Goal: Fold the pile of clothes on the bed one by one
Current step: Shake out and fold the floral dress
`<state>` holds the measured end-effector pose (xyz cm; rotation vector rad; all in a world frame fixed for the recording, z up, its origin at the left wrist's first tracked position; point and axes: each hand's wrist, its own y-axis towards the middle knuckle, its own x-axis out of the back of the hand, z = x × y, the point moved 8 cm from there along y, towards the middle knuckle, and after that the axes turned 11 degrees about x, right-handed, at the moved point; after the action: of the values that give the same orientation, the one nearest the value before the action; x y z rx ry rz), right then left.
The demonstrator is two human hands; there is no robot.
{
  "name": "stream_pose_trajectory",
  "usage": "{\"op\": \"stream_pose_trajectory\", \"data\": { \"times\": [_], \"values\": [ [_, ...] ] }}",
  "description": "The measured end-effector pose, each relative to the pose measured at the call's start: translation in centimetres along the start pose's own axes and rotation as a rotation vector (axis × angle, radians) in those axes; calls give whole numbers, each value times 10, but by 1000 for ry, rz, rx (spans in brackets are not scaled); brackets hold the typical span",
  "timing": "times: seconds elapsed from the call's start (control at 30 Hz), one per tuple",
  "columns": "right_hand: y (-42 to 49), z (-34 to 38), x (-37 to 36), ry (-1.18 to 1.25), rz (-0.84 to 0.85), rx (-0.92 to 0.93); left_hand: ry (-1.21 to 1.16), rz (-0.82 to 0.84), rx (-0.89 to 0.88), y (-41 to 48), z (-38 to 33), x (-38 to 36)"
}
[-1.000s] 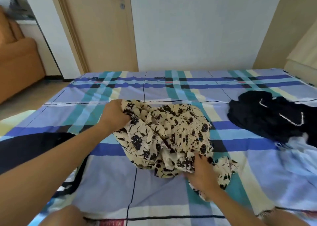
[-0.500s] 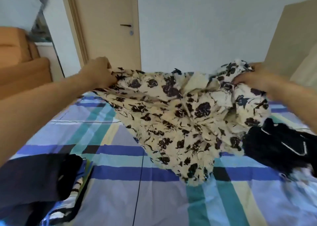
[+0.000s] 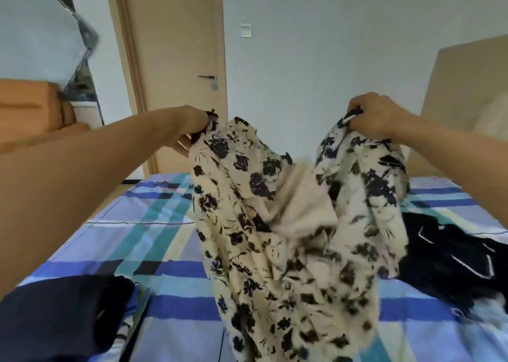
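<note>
A cream garment with a black floral print (image 3: pixel 291 240) hangs in the air over the bed, its lower part blurred. My left hand (image 3: pixel 189 128) grips its upper left edge and my right hand (image 3: pixel 376 115) grips its upper right edge, both held high and apart. A black garment with white trim (image 3: pixel 450 262) lies crumpled on the bed at the right. Dark navy clothes (image 3: pixel 60 317) lie stacked at the lower left over a striped piece.
The bed has a blue, teal and cream plaid sheet (image 3: pixel 143 224). A closed wooden door (image 3: pixel 176 59) stands behind it, an orange sofa (image 3: pixel 30 114) at the far left, and a beige headboard (image 3: pixel 467 92) at the right.
Both hands lifted the floral garment off the bed and raised it higher, so it now hangs lengthwise between them. The view tilted upward.
</note>
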<state>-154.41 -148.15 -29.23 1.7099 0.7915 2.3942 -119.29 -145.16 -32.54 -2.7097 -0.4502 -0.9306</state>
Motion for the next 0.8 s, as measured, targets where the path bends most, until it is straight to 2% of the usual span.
{"op": "stream_pose_trajectory", "data": {
  "times": [0.13, 0.23, 0.33, 0.4, 0.5, 0.6, 0.67, 0.7, 0.73, 0.8],
  "values": [
    [-13, 1, -18, 364, -3, -38, -135, 65, -14, 3, 3, -11],
    [-20, 23, -36, 415, 28, -11, -201, 88, -11, -2, -6, -18],
    [-29, 54, -68, 259, 322, 78, -134, 15, -98, -10, -22, -20],
    [-37, 77, -92, 368, 467, 132, -91, 27, -204, -15, -35, -24],
    [-34, 108, -113, 714, 337, 194, -55, 172, -364, -33, -49, -38],
    [-29, 113, -137, 838, 226, 147, -6, 365, -459, -48, -54, -48],
    [-26, 106, -145, 730, 114, 126, 67, 497, -453, -51, -48, -50],
    [-24, 98, -141, 633, 21, 106, 150, 493, -444, -49, -42, -47],
    [-22, 89, -132, 514, -74, 81, 284, 425, -445, -45, -35, -43],
    [-21, 78, -104, 204, -228, 41, 649, 173, -460, -36, -23, -35]
  ]
}}
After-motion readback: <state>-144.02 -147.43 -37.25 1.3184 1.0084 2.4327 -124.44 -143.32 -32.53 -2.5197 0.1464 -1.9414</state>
